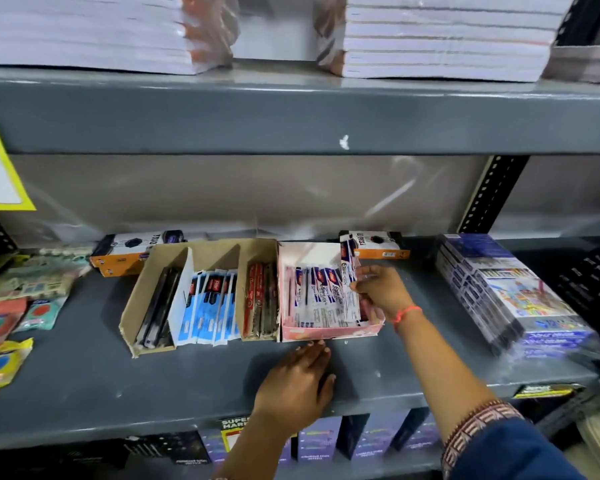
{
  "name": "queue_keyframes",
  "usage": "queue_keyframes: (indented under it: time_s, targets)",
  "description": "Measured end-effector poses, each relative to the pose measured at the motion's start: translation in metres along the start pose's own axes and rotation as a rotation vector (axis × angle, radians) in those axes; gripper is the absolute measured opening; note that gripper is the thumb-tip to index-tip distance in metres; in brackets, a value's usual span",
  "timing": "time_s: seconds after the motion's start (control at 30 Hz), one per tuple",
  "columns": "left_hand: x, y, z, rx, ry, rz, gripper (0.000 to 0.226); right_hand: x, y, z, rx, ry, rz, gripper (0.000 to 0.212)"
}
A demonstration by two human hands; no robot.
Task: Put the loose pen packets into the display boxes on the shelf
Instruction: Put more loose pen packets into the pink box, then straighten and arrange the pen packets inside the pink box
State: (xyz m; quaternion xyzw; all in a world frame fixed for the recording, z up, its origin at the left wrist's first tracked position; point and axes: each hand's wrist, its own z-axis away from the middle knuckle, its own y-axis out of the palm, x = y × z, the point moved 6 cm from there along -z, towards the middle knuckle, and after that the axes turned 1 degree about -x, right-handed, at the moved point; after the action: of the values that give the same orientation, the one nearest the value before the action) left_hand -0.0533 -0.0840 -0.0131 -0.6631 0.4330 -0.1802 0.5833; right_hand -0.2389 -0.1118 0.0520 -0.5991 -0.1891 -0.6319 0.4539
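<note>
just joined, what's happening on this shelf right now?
A person is restocking pen packets on a grey metal shelf. The right hand pinches a white-and-blue pen packet, standing it at the right end of the row in the pink display box. The left hand lies flat on the shelf, fingertips at that box's front edge. Beside it, a brown cardboard box with dividers holds black, blue and red packets.

light: dim, even | blur: edges smeared | distortion: wide-angle bowing
</note>
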Motion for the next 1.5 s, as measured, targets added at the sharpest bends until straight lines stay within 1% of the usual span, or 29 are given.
queue_keyframes:
  time_s: [0.1, 0.13, 0.23, 0.33, 0.4, 0.47, 0.53, 0.6, 0.67, 0.77, 0.83, 1.0, 1.13, 1.23, 1.37, 1.43, 1.5]
  targets:
    - [-0.008, -0.014, 0.0, -0.09, 0.066, -0.039, 0.04, 0.005, 0.017, -0.01, -0.029, -0.113, 0.569, 0.031]
    - [-0.01, -0.016, 0.002, -0.109, 0.097, -0.05, 0.036, 0.005, 0.022, -0.009, -0.029, -0.134, 0.719, 0.033]
    - [-0.013, -0.014, 0.002, -0.1, 0.124, -0.102, 0.038, 0.003, 0.033, -0.008, -0.037, -0.145, 0.92, 0.035]
    - [-0.013, -0.014, 0.002, -0.1, 0.112, -0.124, 0.04, 0.001, 0.04, -0.007, -0.036, -0.139, 1.059, 0.035]
    - [-0.013, -0.014, 0.001, -0.115, 0.114, -0.136, 0.04, 0.008, 0.043, -0.004, -0.066, -0.168, 1.127, 0.034]
    - [-0.013, -0.013, 0.001, -0.111, 0.114, -0.119, 0.041, 0.019, 0.052, -0.002, -0.097, -0.258, 1.146, 0.032]
    - [-0.014, -0.013, 0.0, -0.092, 0.107, -0.111, 0.043, 0.025, 0.067, 0.0, -0.046, -0.315, 1.121, 0.031]
    - [-0.014, -0.013, 0.0, -0.063, 0.098, -0.095, 0.043, 0.021, 0.083, 0.002, 0.067, -0.282, 1.028, 0.029]
    - [-0.014, -0.012, 0.001, -0.058, 0.099, -0.085, 0.042, 0.015, 0.095, 0.006, 0.157, -0.238, 0.949, 0.031]
    - [-0.014, -0.012, 0.0, -0.063, 0.103, -0.071, 0.041, 0.007, 0.103, 0.01, 0.203, -0.199, 0.911, 0.042]
    - [-0.014, -0.012, 0.0, -0.061, 0.091, -0.084, 0.04, 0.005, 0.104, 0.012, 0.205, -0.184, 0.898, 0.047]
    - [-0.012, -0.011, 0.0, -0.075, 0.085, -0.076, 0.037, 0.006, 0.106, 0.015, 0.187, -0.16, 0.888, 0.047]
    - [-0.01, -0.007, 0.0, -0.026, 0.065, -0.017, 0.045, 0.007, 0.108, 0.016, 0.181, -0.141, 0.906, 0.045]
    - [-0.008, -0.006, 0.0, -0.028, 0.064, -0.012, 0.047, 0.009, 0.107, 0.016, 0.168, -0.132, 0.922, 0.046]
    - [-0.007, -0.005, 0.0, -0.024, 0.068, -0.008, 0.044, 0.01, 0.106, 0.015, 0.128, -0.143, 0.972, 0.045]
    - [-0.008, -0.005, 0.0, -0.043, 0.08, -0.02, 0.04, 0.01, 0.108, 0.015, 0.127, -0.135, 0.954, 0.045]
    - [-0.008, -0.005, 0.0, -0.023, 0.072, -0.013, 0.041, 0.011, 0.109, 0.014, 0.121, -0.124, 0.924, 0.044]
